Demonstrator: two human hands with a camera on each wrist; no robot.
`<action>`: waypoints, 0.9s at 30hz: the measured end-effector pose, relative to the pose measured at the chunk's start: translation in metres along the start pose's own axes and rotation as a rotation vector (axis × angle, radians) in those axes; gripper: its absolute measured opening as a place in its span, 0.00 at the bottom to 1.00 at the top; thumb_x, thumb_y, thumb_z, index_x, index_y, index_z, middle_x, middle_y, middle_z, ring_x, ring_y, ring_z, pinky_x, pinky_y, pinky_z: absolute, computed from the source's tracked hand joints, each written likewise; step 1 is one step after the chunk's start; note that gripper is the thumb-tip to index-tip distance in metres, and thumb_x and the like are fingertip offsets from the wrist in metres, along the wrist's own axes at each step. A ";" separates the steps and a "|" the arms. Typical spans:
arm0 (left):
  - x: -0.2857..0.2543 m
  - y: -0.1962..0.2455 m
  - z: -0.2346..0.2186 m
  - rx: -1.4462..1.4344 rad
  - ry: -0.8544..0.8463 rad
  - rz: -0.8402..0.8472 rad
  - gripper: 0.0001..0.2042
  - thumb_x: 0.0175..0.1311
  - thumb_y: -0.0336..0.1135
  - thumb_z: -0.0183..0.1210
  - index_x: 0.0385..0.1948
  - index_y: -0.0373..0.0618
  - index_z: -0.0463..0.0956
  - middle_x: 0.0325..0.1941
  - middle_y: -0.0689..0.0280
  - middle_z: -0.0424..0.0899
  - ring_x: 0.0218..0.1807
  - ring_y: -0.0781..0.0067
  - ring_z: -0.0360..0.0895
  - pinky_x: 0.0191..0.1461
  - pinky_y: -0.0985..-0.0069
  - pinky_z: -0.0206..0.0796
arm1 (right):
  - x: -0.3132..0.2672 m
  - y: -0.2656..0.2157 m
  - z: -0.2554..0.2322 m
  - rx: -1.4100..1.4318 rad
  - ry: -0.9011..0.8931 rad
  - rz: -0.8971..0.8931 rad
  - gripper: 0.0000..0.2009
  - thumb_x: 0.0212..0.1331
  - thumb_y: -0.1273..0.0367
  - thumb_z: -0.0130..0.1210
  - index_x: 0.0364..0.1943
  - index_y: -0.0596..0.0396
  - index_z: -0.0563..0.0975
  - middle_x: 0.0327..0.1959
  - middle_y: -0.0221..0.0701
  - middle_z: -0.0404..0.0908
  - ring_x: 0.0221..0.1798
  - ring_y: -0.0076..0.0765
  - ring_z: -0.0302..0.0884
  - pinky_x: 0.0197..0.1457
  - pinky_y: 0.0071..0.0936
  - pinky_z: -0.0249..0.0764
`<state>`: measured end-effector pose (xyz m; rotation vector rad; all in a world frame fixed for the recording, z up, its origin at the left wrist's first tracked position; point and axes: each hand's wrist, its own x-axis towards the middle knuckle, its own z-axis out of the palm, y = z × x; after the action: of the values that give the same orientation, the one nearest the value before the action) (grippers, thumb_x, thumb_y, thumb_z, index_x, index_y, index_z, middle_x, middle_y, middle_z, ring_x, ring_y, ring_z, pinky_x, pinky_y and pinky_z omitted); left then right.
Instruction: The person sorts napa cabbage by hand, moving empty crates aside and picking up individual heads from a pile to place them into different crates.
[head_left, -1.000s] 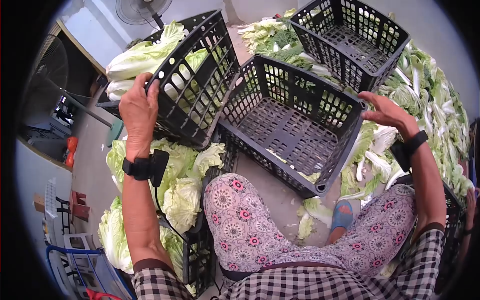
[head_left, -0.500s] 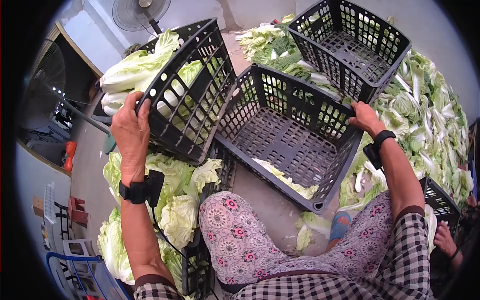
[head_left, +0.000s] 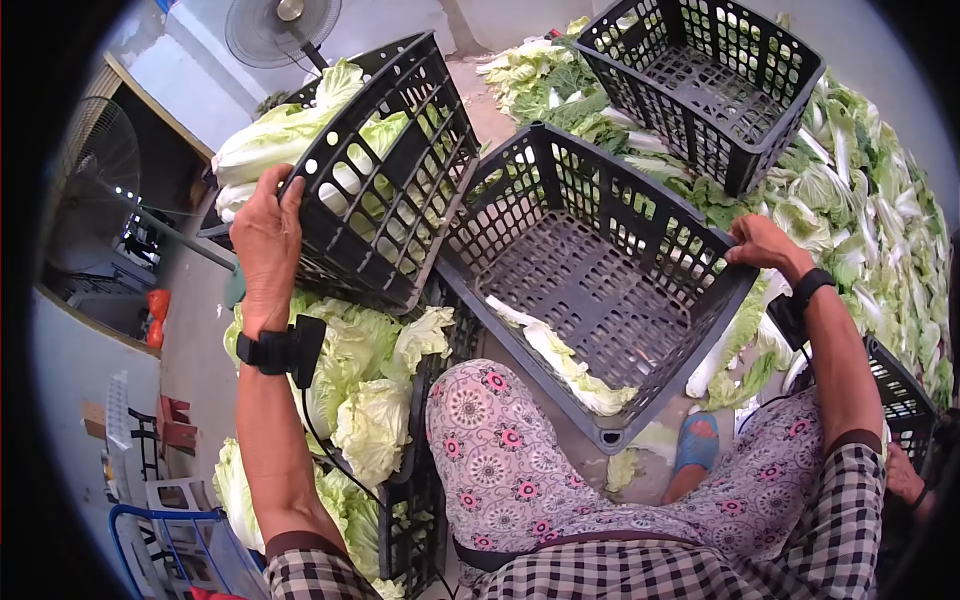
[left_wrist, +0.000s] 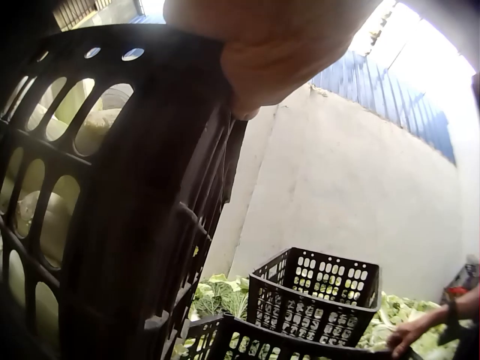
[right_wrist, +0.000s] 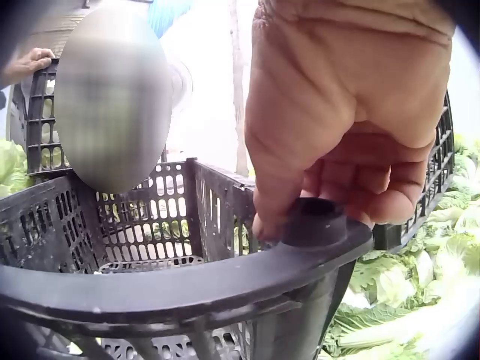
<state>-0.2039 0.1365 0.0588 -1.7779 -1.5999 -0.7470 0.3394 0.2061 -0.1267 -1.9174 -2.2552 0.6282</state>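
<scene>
In the head view my left hand [head_left: 268,235] grips the near upper rim of a tilted black plastic crate [head_left: 372,108] that holds napa cabbages [head_left: 275,140]. My right hand [head_left: 768,245] grips the right corner of a second black crate [head_left: 590,275], in front of my knees. Along that crate's near side lies a long pale cabbage leaf [head_left: 560,355]; the bare slotted floor shows behind it. The right wrist view has the fingers [right_wrist: 394,202] curled over the crate's corner rim [right_wrist: 187,281]. In the left wrist view, the crate hides part of the left hand [left_wrist: 277,52].
A third black crate [head_left: 740,100] sits behind on a wide heap of cabbage leaves [head_left: 880,230]. More cabbages [head_left: 370,420] fill a crate beside my left knee. Fans stand at the back left. Another person's hand [head_left: 905,475] shows at the right edge.
My right hand has closed around the corner of the middle crate, which has shifted slightly right and toward me. The leaf inside shows more fully. My left hand keeps its hold.
</scene>
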 end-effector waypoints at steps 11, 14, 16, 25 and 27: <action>0.022 -0.036 0.008 0.044 -0.018 0.097 0.11 0.63 0.43 0.53 0.40 0.48 0.75 0.29 0.54 0.79 0.32 0.52 0.77 0.35 0.65 0.67 | -0.018 0.009 -0.005 0.139 0.003 0.004 0.13 0.36 0.68 0.64 0.24 0.61 0.73 0.19 0.35 0.74 0.25 0.32 0.71 0.31 0.30 0.68; 0.042 -0.057 -0.001 0.011 -0.039 0.051 0.13 0.63 0.44 0.52 0.41 0.47 0.76 0.31 0.57 0.80 0.35 0.60 0.79 0.39 0.70 0.68 | -0.031 0.036 -0.001 0.144 0.054 0.085 0.12 0.35 0.68 0.62 0.22 0.60 0.72 0.18 0.34 0.72 0.25 0.31 0.69 0.30 0.29 0.66; 0.050 -0.065 -0.011 -0.031 -0.107 -0.010 0.13 0.63 0.45 0.52 0.41 0.47 0.76 0.30 0.57 0.80 0.34 0.61 0.78 0.39 0.71 0.67 | -0.036 0.047 -0.008 0.108 0.039 0.110 0.13 0.34 0.69 0.63 0.22 0.60 0.71 0.18 0.32 0.70 0.24 0.29 0.67 0.30 0.28 0.65; 0.014 -0.038 0.011 -0.024 -0.015 0.083 0.11 0.63 0.41 0.54 0.41 0.46 0.75 0.29 0.56 0.80 0.31 0.57 0.78 0.36 0.70 0.68 | -0.046 0.058 -0.010 0.081 0.106 0.115 0.12 0.39 0.69 0.62 0.26 0.60 0.72 0.21 0.36 0.73 0.27 0.36 0.72 0.33 0.32 0.67; 0.009 -0.029 0.012 0.014 -0.067 0.036 0.13 0.64 0.42 0.54 0.43 0.46 0.75 0.34 0.59 0.81 0.36 0.62 0.79 0.41 0.73 0.68 | -0.050 0.059 -0.007 -0.046 0.139 0.088 0.13 0.41 0.68 0.61 0.28 0.60 0.72 0.24 0.39 0.75 0.30 0.42 0.74 0.35 0.33 0.68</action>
<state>-0.2318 0.1537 0.0600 -1.8348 -1.6080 -0.6646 0.4051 0.1660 -0.1342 -2.0235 -2.1288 0.4417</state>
